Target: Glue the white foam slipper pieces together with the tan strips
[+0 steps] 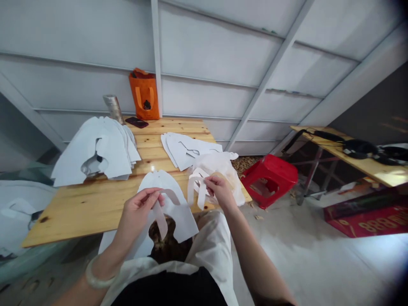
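Note:
My left hand [140,207] pinches a white curved strip [161,221], which hangs down over a large white cut-out sheet [185,221]. That sheet lies across the table's front edge and my lap, with a keyhole-shaped opening in it. My right hand [219,189] is closed on other white curved strips [200,187], held just above the table's right end. Beside and behind them rests a crumpled translucent plastic bag [223,163]. How many strips the right fingers hold, I cannot tell.
A stack of white cut-out sheets [76,153] stands on the left of the wooden table [153,148], more sheets [178,148] at the back right. Behind are an orange bag [149,91], a phone [137,122] and a cylinder [113,108]. A red stool [277,174] stands right.

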Demonstrator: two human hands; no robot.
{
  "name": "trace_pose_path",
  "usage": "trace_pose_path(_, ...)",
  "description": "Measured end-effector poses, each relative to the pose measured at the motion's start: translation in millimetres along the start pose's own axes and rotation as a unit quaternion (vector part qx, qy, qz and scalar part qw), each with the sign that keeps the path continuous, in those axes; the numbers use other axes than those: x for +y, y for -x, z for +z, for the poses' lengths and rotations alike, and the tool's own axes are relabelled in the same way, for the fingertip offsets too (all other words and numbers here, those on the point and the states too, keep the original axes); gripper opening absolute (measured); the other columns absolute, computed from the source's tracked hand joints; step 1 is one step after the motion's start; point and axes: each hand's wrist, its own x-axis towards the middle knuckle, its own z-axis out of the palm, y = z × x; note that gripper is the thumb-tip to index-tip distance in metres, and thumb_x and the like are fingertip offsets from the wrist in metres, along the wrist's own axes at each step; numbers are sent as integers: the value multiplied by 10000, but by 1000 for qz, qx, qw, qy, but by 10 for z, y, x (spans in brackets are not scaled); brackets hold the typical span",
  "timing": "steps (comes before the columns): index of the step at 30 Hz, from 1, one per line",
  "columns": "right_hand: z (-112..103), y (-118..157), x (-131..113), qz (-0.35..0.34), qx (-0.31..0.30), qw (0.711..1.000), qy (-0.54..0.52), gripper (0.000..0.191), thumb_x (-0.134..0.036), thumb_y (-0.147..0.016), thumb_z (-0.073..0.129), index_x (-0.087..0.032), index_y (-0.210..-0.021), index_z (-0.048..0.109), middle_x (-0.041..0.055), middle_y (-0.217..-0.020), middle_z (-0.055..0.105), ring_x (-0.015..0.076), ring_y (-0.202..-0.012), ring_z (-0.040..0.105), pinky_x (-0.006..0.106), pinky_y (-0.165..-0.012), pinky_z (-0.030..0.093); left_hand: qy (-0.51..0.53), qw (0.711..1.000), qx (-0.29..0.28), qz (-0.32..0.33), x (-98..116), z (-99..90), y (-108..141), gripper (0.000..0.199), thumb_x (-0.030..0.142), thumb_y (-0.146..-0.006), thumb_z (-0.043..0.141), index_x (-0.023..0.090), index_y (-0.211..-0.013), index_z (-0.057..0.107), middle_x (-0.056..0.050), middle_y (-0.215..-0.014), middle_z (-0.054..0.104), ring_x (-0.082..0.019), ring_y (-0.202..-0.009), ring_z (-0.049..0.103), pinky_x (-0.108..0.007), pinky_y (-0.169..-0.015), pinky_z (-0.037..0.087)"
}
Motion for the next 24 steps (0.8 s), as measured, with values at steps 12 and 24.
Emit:
trace_pose_path(12, -138, -252, 105, -48, 79, 956, 279, 274, -121, -936, 534, -163, -1021, 791, 128, -956, 764, 265, -966, 690, 324, -861, 454, 50, 994, -84, -50, 57, -49, 182, 284, 444, -898, 753, 201, -1002, 648, 2, -762, 704, -133, -691, 642, -242, -693, 530)
trace_pose_path(24, 311, 817, -338, -126, -185, 971, -87, 208, -406, -897, 701, -213, -905, 777, 26, -785, 712, 167, -725, 643, 258, -644, 493, 65, 988, -116, -82, 50, -10, 268, 322, 463, -897, 759, 197, -1046, 653, -2, -731, 699, -134, -659, 633, -236, -646, 518)
